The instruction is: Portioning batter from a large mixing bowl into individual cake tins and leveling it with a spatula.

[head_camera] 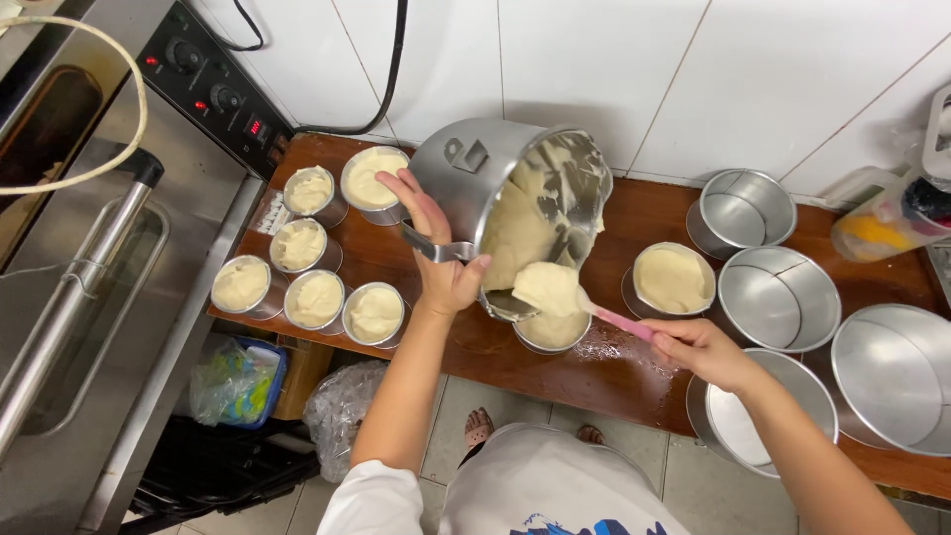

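Observation:
My left hand [441, 260] grips the side handle of a large steel pot [485, 173], tipped on its side with its mouth facing right. Pale batter [517, 238] clings inside it. My right hand [701, 349] holds a pink-handled spatula [619, 320], whose blade pushes a lump of batter [548, 287] over the pot's lip. Directly below sits a small round tin [552, 335], partly filled with batter, on the wet wooden counter [604, 372].
Several batter-filled tins [315, 297] stand at the left of the counter and one [674, 279] to the right. Empty round pans [778, 297] crowd the right end. A steel oven [89, 287] stands at left. Bags [233, 381] lie under the counter.

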